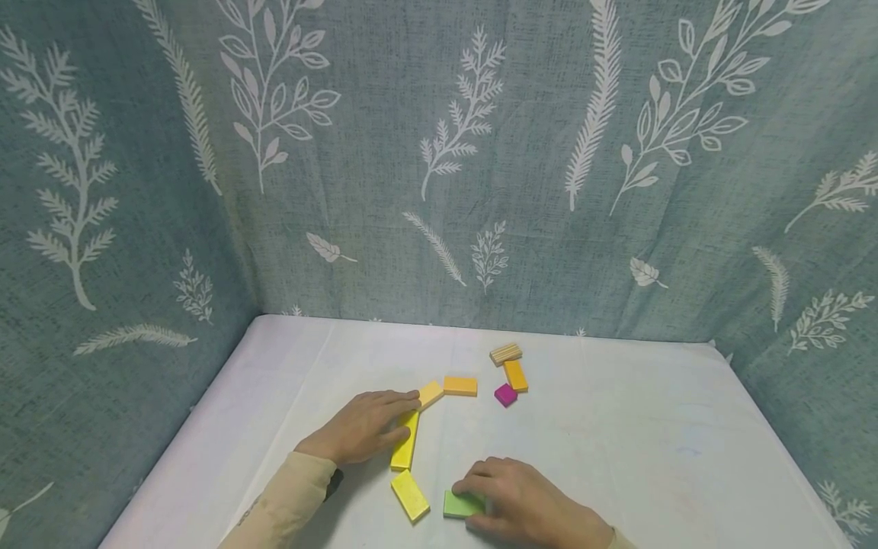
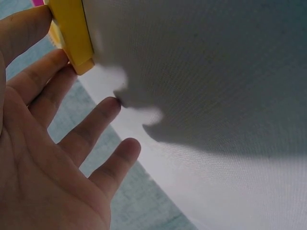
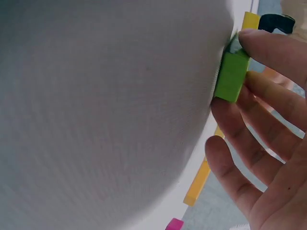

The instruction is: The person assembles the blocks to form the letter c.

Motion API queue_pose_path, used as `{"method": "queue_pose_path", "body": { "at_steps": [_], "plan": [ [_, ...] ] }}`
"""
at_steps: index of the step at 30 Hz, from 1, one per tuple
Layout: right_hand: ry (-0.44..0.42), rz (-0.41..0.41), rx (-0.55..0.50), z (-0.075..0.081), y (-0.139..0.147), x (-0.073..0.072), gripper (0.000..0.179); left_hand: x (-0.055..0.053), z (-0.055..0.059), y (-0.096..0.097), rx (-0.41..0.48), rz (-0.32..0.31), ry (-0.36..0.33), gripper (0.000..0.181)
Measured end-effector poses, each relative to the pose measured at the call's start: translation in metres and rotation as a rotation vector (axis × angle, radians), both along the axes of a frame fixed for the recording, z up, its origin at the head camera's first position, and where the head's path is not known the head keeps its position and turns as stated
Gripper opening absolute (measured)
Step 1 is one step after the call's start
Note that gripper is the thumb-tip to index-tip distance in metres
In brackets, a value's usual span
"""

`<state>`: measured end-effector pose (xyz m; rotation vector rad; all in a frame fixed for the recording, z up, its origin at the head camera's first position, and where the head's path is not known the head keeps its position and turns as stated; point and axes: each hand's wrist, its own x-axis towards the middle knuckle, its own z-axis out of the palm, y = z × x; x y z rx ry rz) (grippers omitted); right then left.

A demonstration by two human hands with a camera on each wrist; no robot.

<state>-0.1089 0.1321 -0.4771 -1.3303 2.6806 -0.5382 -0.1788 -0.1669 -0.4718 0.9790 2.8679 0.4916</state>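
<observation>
One green block [image 1: 453,506] lies at the near middle of the tabletop [image 1: 652,442], pinched by the right hand [image 1: 528,499], which hides its right end. To its left is a short yellow block [image 1: 411,496]; beyond, the left hand [image 1: 363,427], fingers spread and fairly straight, touches a long yellow block [image 1: 405,454] and partly covers it. A pale yellow block [image 1: 431,395] and an orange block [image 1: 460,386] continue to the far right, then a magenta block [image 1: 506,395], cut off in the right wrist view.
</observation>
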Motion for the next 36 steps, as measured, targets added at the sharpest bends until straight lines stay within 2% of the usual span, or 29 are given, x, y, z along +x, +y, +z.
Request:
{"method": "queue_pose_path", "body": {
  "at_steps": [3,9,15,25,33,36],
  "plan": [
    [-0.059,-0.023,0.029,0.001,-0.001,0.0,0.034,0.001,0.001,0.0,-0.001,0.001,0.002,0.044],
    [-0.11,-0.029,0.037,0.005,0.0,0.003,0.033,0.0,0.001,-0.001,-0.004,-0.003,0.009,0.044],
    [-0.177,0.012,0.025,0.007,-0.001,0.008,0.034,-0.001,0.001,-0.002,0.008,-0.018,0.013,0.045],
    [-0.095,0.062,0.023,0.005,-0.007,0.012,0.034,-0.001,0.002,-0.002,0.016,-0.034,0.013,0.044],
    [-0.092,0.076,0.027,0.004,-0.015,0.011,0.035,0.0,0.0,-0.003,0.02,-0.032,0.015,0.043],
    [-0.114,0.06,0.037,0.005,-0.018,0.011,0.035,0.001,0.0,-0.003,0.018,-0.028,0.012,0.044]
  ]
}}
